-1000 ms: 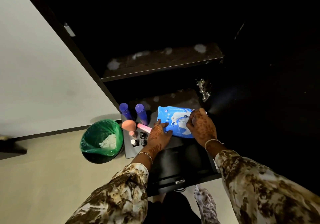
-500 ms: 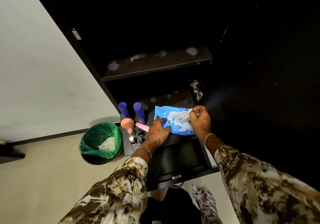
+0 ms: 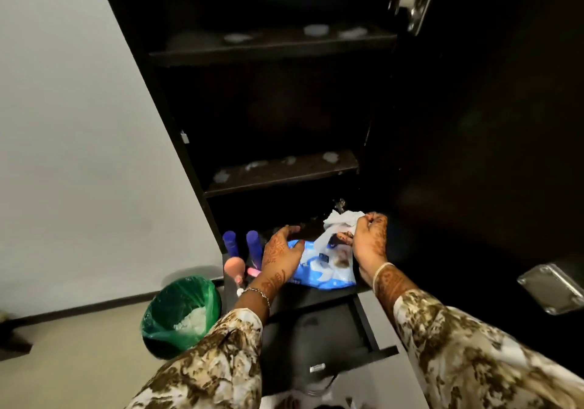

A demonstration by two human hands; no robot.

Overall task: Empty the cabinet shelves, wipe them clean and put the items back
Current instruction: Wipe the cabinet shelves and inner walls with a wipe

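Compared with half a second before, a white wipe (image 3: pixel 343 219) had come out of the blue wipe pack (image 3: pixel 328 269), which earlier lay closed under both hands. In judgement, the cleaning material was now available and the wiping step could begin; the shelves appeared emptied but not yet wiped.

Left to right:

- The green-lined bin (image 3: pixel 181 313) stood on the floor beside the cabinet, with white waste inside.
- Two purple bottles (image 3: pixel 241 245) and a pink sponge (image 3: pixel 235 266) stood at the left of the lowest ledge, just beside the pack.
- The left hand (image 3: pixel 281 257) lay on the left end of the pack with fingers spread and slightly curled, holding it down.
- The pack lay flat on the ledge between the two hands, touching the left one.
- The right hand (image 3: pixel 369 241) pinched the wipe between thumb and fingertips, above the pack's right end.

The middle shelf (image 3: pixel 284 173) and the upper shelf (image 3: pixel 271 45) carried whitish residue patches and stood above both hands, well apart from the wipe.
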